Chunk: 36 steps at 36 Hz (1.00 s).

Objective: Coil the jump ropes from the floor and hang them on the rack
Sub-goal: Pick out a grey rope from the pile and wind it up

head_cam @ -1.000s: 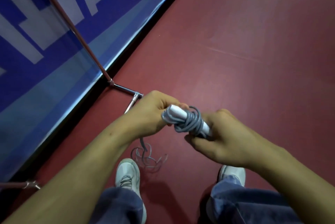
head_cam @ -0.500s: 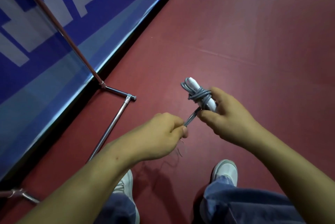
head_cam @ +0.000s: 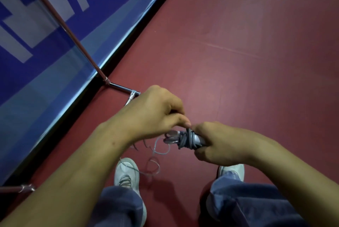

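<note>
Two white sneakers (head_cam: 126, 171) are standing on the red floor (head_cam: 238, 61), and the loose grey tail of the jump rope (head_cam: 183, 139) is trailing in curls beside the left one. Above them, the right hand (head_cam: 220, 144) is gripping the rope's cord-wrapped handles, fingers curled round them. Their long axis is lying crosswise, free ends pointing left. The left hand (head_cam: 154, 113) is pinching the cord just above those ends, thumb against forefinger. Farther off, the rack (head_cam: 121, 87) is standing by a blue banner (head_cam: 45, 61).
</note>
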### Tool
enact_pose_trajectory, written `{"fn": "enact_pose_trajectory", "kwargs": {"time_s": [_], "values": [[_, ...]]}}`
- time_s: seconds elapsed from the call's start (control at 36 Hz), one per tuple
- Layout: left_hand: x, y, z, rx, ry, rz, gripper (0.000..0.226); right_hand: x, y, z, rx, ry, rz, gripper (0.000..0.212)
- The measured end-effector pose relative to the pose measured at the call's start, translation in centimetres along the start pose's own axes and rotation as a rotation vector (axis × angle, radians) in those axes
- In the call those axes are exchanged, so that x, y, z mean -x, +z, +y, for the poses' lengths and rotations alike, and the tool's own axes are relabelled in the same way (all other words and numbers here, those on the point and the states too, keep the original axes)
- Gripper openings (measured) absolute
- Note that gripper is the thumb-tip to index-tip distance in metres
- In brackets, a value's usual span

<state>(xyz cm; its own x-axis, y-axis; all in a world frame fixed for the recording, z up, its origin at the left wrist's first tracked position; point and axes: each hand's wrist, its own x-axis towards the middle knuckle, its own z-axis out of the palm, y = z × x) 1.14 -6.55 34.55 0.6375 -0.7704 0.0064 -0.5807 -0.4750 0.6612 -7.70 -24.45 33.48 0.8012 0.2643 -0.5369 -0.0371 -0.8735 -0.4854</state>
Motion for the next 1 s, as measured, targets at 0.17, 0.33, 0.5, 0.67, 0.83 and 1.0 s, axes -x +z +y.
{"fn": "enact_pose_trajectory", "kwargs": {"time_s": [0.17,0.33,0.5,0.67,0.83,1.0], "values": [[0.1,-0.3,-1.0,0.394,-0.155,0.004,0.012,0.9,-0.4,-1.2,-0.309,-0.212,0.021,0.018],[0.4,0.3,-1.1,0.423,-0.215,-0.059,0.033,1.3,-2.1,-0.7,-0.699,-0.241,0.137,0.009],[0.3,1.0,-0.7,0.416,-0.33,-0.174,0.036,0.9,-3.7,1.0,-0.939,-0.032,0.376,0.021],[0.1,1.1,0.5,0.071,-0.298,-0.175,0.031,-0.1,-3.2,3.4,-0.467,0.157,0.516,0.026],[0.6,1.0,1.4,-0.268,-0.107,-0.105,0.034,-0.9,-2.5,4.2,-0.191,0.295,0.46,0.013],[0.2,-0.1,0.4,-0.184,0.08,0.036,0.025,-0.5,-0.5,2.2,-0.002,0.16,0.083,0.015]]}}
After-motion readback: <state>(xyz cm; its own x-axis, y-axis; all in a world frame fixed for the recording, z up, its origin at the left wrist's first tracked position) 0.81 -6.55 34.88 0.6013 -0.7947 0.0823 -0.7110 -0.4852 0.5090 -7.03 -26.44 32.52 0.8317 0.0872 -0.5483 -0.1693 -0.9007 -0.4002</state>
